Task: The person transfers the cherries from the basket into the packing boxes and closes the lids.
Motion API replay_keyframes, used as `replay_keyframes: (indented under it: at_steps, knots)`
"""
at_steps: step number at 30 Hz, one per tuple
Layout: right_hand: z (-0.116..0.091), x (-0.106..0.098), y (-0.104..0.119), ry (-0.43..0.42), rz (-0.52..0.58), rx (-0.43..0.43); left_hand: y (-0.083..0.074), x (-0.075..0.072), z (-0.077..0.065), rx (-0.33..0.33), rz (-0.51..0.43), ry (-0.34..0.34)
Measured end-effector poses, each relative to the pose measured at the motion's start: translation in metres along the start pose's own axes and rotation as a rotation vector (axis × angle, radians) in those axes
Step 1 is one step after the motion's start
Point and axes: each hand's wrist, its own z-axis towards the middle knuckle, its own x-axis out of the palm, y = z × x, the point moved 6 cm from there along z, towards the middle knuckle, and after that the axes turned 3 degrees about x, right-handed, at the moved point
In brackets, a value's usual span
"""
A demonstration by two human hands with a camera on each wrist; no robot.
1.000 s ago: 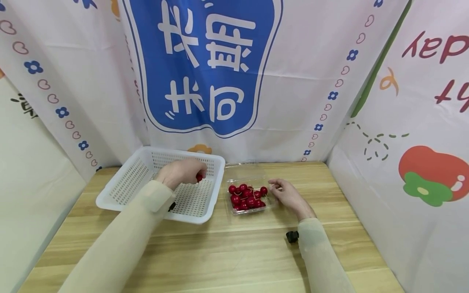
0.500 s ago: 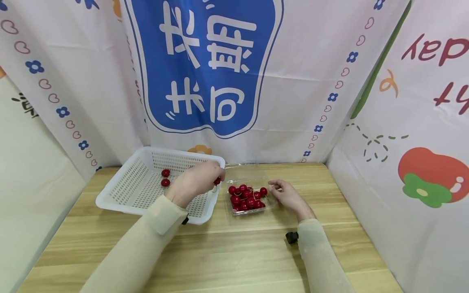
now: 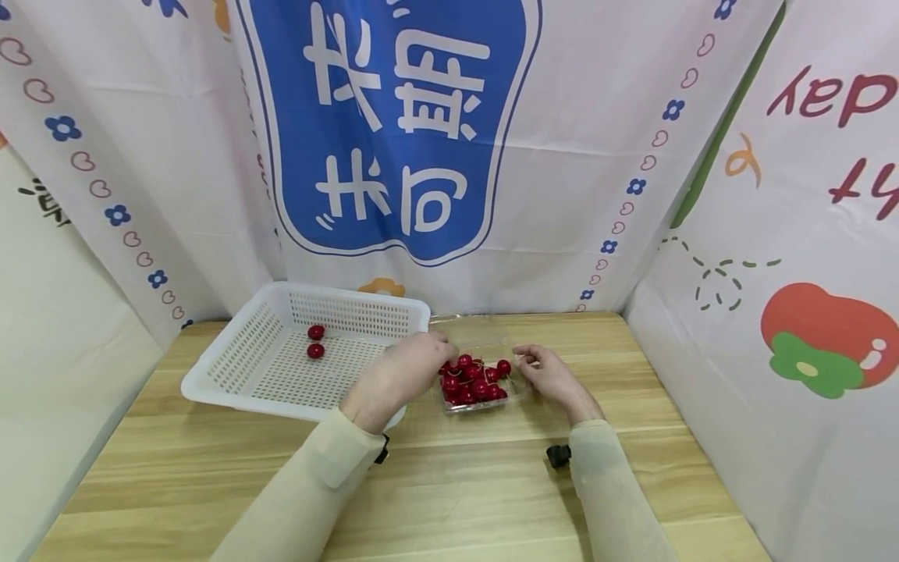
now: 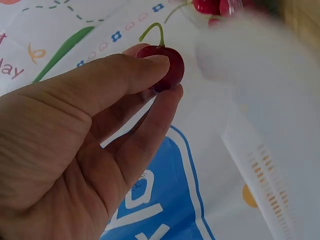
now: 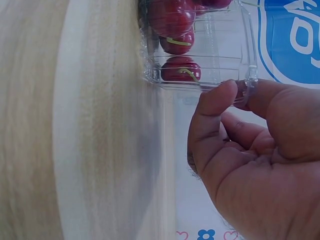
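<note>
My left hand pinches one dark red cherry between thumb and fingers; its curved green stem points up in the left wrist view. That hand is over the right rim of the white basket, with its fingertips at the left side of a clear plastic box. Several red cherries with stems lie in the box. My right hand pinches the box's right rim between thumb and finger, seen close in the right wrist view. Two cherries lie apart from the others, in the basket.
The white perforated basket stands on the left of the wooden table. The box's clear lid lies folded back behind it. A printed cloth hangs along the back and right.
My left hand has moved right from inside the basket, carrying the cherry across its rim to the box. Two cherries in the basket have come into sight. The right hand stays at the box.
</note>
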Motion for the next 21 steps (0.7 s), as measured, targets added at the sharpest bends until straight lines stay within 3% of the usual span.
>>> replay_keyframes:
  at_steps: [7, 12, 16, 21]
  knots:
    - [-0.001, 0.000, 0.000, 0.003, 0.012, 0.002, -0.015, 0.018, 0.004, -0.004, 0.085, -0.001]
    - [-0.001, 0.000, 0.000, 0.002, 0.015, 0.001, -0.018, 0.023, 0.004, -0.013, 0.095, -0.050]
    - [0.000, 0.000, -0.001, 0.005, 0.015, 0.001, -0.013, 0.022, -0.003, -0.080, 0.072, -0.101]
    - [0.000, -0.001, -0.002, 0.002, 0.018, 0.008, 0.001, 0.018, -0.023, -0.221, 0.078, -0.151]
